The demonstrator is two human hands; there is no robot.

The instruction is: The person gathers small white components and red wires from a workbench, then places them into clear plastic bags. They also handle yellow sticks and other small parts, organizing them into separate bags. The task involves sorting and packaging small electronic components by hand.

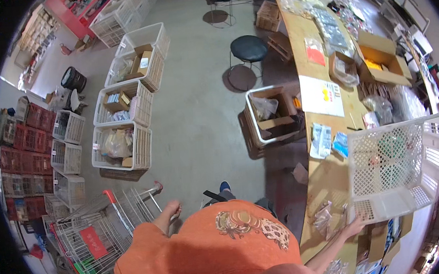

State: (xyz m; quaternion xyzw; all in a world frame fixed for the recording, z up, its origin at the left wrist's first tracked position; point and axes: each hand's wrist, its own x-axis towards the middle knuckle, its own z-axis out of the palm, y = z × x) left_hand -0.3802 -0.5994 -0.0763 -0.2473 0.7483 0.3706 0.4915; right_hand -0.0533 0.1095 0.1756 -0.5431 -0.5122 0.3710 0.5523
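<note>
My right hand is closed on the lower edge of a white plastic basket. The basket is tipped on its side above the worktable, showing its perforated bottom and slotted walls. My left hand hangs low at my left side with the fingers curled in, and I see nothing in it. Close to that hand, but apart from it, stands a wire shopping cart with a red sign on it. Small plastic packets lie on the table beside the basket.
A long wooden worktable runs along the right, bearing bags, a white printed sheet and an open carton. Round black stools and a white crate stand beside it. Filled white crates line the left.
</note>
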